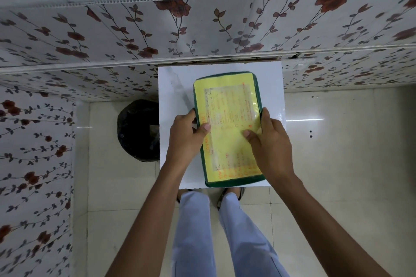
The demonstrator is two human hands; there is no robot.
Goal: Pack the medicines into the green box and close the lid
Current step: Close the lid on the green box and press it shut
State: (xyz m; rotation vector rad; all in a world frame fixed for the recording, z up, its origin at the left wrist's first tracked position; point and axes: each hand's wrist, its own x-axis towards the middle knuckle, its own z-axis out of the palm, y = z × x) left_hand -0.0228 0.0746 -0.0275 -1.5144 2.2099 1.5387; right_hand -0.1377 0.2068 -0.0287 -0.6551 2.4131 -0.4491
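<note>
Pale blue trouser legs (225, 231) are standing nearest the camera, with sandalled feet (234, 193) showing just under the near edge of a white table top (175, 101). Both bare forearms are reaching forward over that edge. The left hand (186, 139) is gripping the left side of the green box (227, 128), its thumb lying on top of the lid and its fingers wrapping down over the green rim. The right hand (270, 141) is gripping the opposite side in the same way, thumb pressing on the lid, fingers curling over the right rim, so the box is being clasped between the two hands. The box is resting on the table top, lengthwise away from the person, and its lid is sitting flat on it. A yellow sheet (227, 119) with orange writing is covering most of the lid; the words are too blurred to read. No medicines are showing. To the left of the table, a black bin bag (137, 130) is sitting on the cream floor tiles (337, 164). Beyond the table, floral wall panels (202, 29) with red roses are running across the view.
</note>
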